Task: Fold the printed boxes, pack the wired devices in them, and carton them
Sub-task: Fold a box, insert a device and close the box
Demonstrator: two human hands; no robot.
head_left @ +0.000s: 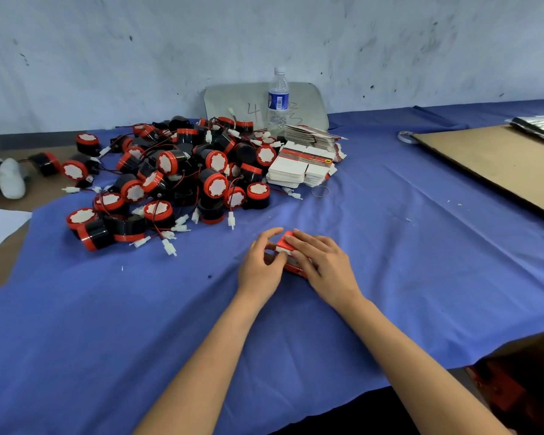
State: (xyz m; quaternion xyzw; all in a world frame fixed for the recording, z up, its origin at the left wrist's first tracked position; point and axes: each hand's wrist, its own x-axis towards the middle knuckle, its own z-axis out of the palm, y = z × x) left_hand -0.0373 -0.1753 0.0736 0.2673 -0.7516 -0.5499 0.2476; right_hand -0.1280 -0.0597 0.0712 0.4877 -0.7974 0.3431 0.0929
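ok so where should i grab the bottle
Probably round the label of the bottle, coming from the right. It stands upright, so its round body suits a side grip. The devices crowd its left and front, the flat boxes lie low before it, and a board leans behind.

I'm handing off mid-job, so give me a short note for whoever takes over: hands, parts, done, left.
Left hand grips one end of a red box; right hand presses flat on its top, on the blue cloth.
Loose devices are piled at far left; flat boxes are stacked near the water bottle.
Done: one box formed; its contents cannot be seen.
Left: pack the pile, then carton.
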